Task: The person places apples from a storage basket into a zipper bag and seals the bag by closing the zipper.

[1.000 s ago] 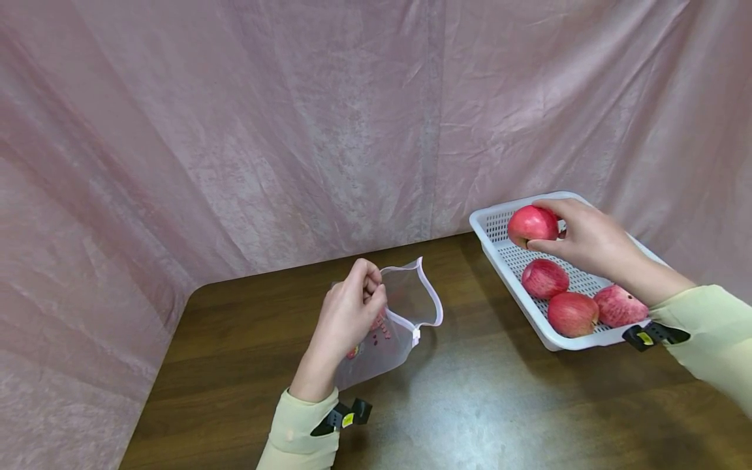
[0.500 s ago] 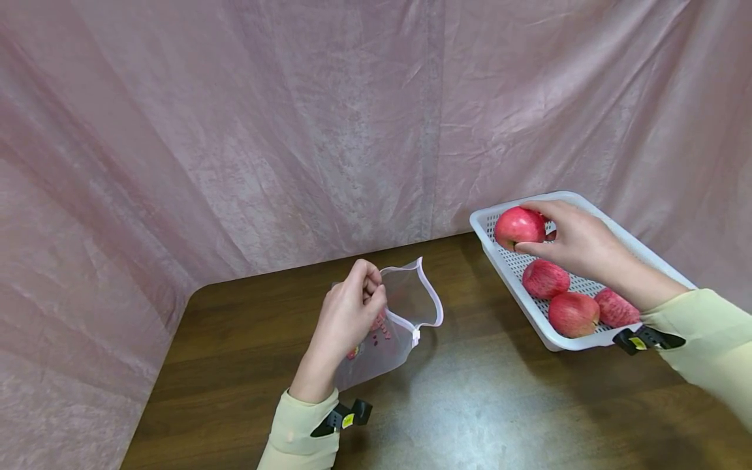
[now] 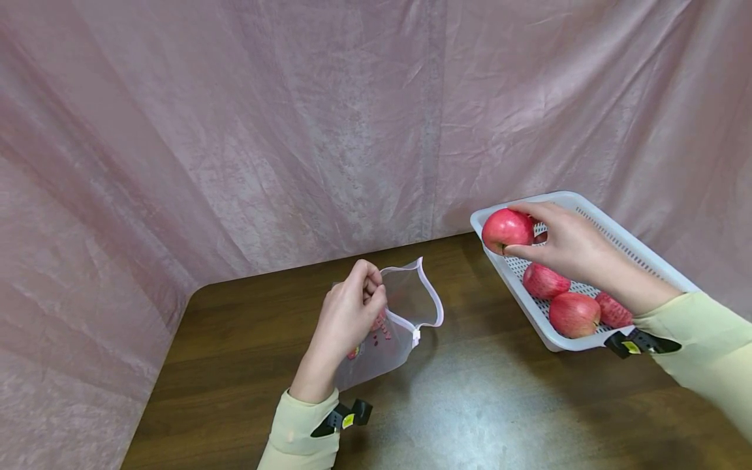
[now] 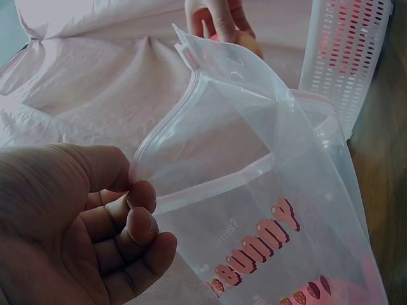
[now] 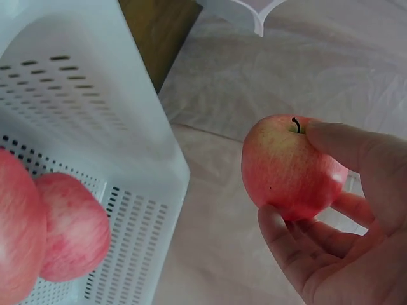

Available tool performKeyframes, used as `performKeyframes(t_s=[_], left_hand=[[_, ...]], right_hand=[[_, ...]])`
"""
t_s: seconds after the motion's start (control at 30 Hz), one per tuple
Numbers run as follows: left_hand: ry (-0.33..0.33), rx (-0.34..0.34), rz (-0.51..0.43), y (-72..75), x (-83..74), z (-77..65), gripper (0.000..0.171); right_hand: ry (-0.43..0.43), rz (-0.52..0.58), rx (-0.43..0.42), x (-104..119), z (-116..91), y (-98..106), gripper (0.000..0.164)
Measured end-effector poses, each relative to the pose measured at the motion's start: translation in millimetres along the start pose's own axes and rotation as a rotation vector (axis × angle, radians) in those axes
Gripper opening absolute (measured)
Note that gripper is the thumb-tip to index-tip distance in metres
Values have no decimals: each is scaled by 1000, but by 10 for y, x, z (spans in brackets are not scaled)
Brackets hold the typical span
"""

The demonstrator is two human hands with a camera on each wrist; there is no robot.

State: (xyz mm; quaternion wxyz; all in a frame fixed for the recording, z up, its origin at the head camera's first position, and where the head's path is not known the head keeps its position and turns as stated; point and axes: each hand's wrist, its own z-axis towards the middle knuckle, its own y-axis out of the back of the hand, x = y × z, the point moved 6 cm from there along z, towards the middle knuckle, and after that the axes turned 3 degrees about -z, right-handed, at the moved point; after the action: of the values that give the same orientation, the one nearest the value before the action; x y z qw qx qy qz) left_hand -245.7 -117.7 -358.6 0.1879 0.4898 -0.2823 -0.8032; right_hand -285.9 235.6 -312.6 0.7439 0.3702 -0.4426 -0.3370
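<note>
My left hand [image 3: 349,310] pinches the rim of a clear zip bag [image 4: 254,216] with a pink-edged mouth that gapes wide; red "BUNNY" lettering is printed on its side. To the right, my right hand [image 3: 570,238] grips a red apple [image 5: 286,168] between thumb and fingers, its short stem showing beside the thumb. In the head view this apple overlaps the far left corner of a white perforated basket [image 3: 529,320]. Inside the basket lie several more apples: one apple [image 3: 545,279] at the left wall, another apple [image 3: 574,314] near the front, and a third partly behind my right forearm.
Brown wooden table [image 3: 235,365] lies under the bag and basket. A pink cloth curtain [image 3: 323,130] hangs behind and along the left side, close to the table's back edge and the basket. Both wrists wear black straps.
My right hand has carried the apple leftward, from over the basket's interior to its far left corner. The left hand and the bag have stayed in place.
</note>
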Motion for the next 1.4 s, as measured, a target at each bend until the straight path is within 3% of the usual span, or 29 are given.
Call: performKeyframes(t_s=[0.67, 1.4], left_hand=[[12, 0, 4, 1, 6, 7, 15], [-7, -7, 15, -15, -22, 31, 15]], right_hand=[[19, 69, 13, 267, -21, -87, 73], [122, 212, 27, 589, 6, -307, 70]])
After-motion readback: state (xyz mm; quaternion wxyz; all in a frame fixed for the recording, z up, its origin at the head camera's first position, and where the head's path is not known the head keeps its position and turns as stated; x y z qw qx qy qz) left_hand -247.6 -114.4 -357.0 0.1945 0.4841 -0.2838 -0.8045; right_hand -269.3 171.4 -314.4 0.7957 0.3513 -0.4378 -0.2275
